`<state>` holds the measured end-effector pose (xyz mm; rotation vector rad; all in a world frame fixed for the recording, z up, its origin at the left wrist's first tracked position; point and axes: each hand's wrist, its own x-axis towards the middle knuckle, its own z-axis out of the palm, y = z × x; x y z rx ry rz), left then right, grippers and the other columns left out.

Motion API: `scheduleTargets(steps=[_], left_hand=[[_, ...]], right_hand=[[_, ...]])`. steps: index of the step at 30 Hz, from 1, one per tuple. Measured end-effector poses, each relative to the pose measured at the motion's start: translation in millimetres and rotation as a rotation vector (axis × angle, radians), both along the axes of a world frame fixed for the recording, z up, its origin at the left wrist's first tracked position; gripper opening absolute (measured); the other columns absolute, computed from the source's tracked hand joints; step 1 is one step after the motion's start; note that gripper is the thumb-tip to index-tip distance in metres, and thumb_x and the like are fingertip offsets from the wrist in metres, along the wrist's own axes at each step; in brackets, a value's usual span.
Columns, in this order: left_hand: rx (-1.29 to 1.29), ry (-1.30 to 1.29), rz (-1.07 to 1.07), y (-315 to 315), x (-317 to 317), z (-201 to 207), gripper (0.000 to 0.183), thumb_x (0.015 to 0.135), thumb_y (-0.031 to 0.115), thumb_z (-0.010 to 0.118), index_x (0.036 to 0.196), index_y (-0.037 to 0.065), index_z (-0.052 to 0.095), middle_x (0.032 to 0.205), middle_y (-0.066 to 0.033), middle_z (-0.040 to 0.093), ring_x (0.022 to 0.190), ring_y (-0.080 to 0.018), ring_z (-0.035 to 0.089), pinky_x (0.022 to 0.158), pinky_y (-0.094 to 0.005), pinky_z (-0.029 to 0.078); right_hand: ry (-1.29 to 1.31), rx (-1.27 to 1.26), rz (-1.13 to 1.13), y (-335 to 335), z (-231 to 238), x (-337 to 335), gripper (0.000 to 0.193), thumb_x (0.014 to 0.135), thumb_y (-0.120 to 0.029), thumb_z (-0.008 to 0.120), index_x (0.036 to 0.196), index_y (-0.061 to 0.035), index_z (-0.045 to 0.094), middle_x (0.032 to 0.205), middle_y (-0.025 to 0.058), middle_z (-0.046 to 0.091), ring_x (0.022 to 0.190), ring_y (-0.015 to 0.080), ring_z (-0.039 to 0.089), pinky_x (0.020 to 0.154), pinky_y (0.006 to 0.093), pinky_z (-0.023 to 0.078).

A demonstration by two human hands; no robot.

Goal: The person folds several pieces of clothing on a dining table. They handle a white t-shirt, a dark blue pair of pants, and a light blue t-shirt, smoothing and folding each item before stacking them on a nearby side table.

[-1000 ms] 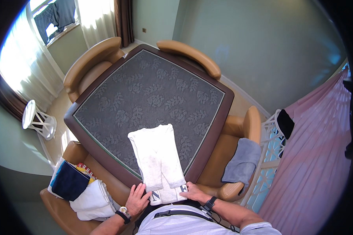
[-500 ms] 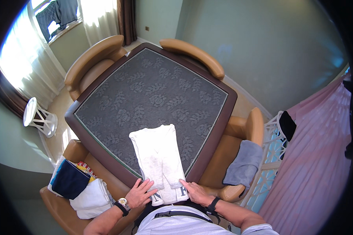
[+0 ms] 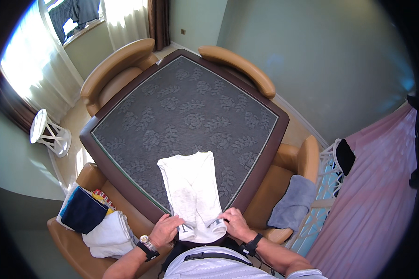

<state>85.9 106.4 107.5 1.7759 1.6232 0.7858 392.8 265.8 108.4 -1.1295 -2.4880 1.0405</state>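
Observation:
A white long-sleeved shirt (image 3: 191, 181) lies on the near corner of the dark patterned table, its neckline facing away and its sleeves folded in over the front. The lower end, with dark printing, reaches over the table's near edge toward my waist. At its left lower edge, my left hand (image 3: 166, 229) is closed with the fingertips pinching the cloth. On the opposite edge my right hand (image 3: 237, 225) also grips the fabric between thumb and fingers. The hem between the hands is lifted and slightly curled.
Tan chairs surround the table (image 3: 86, 135). On the near-left chair (image 3: 65, 242) rest a dark blue folded cloth (image 3: 84, 210) and white folded cloth (image 3: 108, 235). A grey-blue cloth (image 3: 293, 200) drapes over the right chair. A white stool (image 3: 51, 132) stands at far left, a pink curtain (image 3: 358, 200) at right.
My fingers, earlier resting flatter on the shirt's lower edges, now pinch them, and the hem has risen and curled. The view has shifted slightly.

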Motion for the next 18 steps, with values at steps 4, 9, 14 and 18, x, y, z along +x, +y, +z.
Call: scheduleTargets(steps=[4,9,14,18], left_hand=[[-0.044,-0.213,0.208,28.2,-11.5,19.5,0.030,0.098,-0.002,0.061,0.125,0.006,0.070,0.112,-0.0182,0.076,0.110,-0.0358,0.074,0.100,-0.0452,0.056],[-0.183,-0.357,0.386,79.5,-48.8,7.6,0.022,0.108,0.007,0.060,0.126,0.000,0.068,0.101,-0.0079,0.077,0.092,-0.0132,0.072,0.082,-0.0315,0.058],[-0.404,-0.870,0.688,124.3,-65.3,-28.8,0.040,0.110,0.025,0.063,0.140,-0.002,0.059,0.110,-0.0045,0.073,0.093,-0.0090,0.068,0.079,-0.0232,0.056],[-0.403,-0.874,0.717,119.4,-57.2,-32.5,0.051,0.108,0.023,0.065,0.149,-0.004,0.048,0.120,-0.0096,0.072,0.103,-0.0137,0.070,0.092,-0.0285,0.057]], right_hand=[[0.131,-0.145,0.076,62.4,22.4,-19.7,0.024,0.090,-0.011,0.079,0.114,-0.0106,0.076,0.120,0.0125,0.073,0.115,0.0319,0.067,0.101,0.0419,0.053],[0.251,-0.670,-0.106,132.8,21.2,-65.0,0.023,0.102,-0.016,0.070,0.117,0.0004,0.068,0.099,-0.0002,0.072,0.091,0.0069,0.064,0.082,0.0282,0.054],[0.336,-0.815,-0.404,152.5,-20.6,-113.2,0.040,0.103,-0.025,0.072,0.125,0.0065,0.063,0.107,0.0074,0.073,0.095,0.0112,0.067,0.084,0.0282,0.055],[0.299,-0.811,-0.447,147.5,-34.9,-107.3,0.057,0.101,-0.024,0.075,0.141,0.0090,0.052,0.114,0.0122,0.074,0.100,0.0153,0.070,0.088,0.0298,0.057]])
